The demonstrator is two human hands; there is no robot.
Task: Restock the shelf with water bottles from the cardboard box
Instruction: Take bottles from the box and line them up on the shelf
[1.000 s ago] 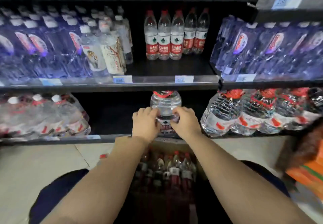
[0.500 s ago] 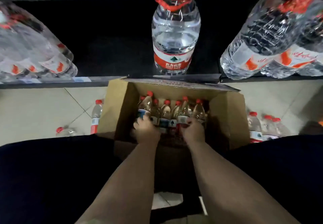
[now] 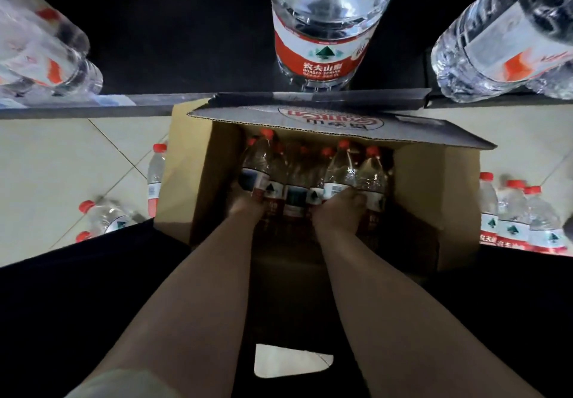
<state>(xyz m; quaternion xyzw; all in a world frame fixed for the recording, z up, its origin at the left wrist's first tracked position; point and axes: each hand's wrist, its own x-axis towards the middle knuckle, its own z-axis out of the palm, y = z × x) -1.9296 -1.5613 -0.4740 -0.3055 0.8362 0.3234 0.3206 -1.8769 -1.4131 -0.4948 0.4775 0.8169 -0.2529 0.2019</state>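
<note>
While both forearms reach straight down into the cardboard box [image 3: 434,186], the right hand [image 3: 339,208] curls its fingers round a water bottle [image 3: 341,169] standing inside; the left hand [image 3: 246,208], equally deep, is blurred, so I cannot tell its grip.

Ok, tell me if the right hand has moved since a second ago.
Yes. The right hand left the large shelf bottle and dropped into the cardboard box.

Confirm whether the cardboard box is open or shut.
Open: the cardboard box has its far flap folded back, red-capped bottles show inside, and the left hand and right hand reach among them.
</note>
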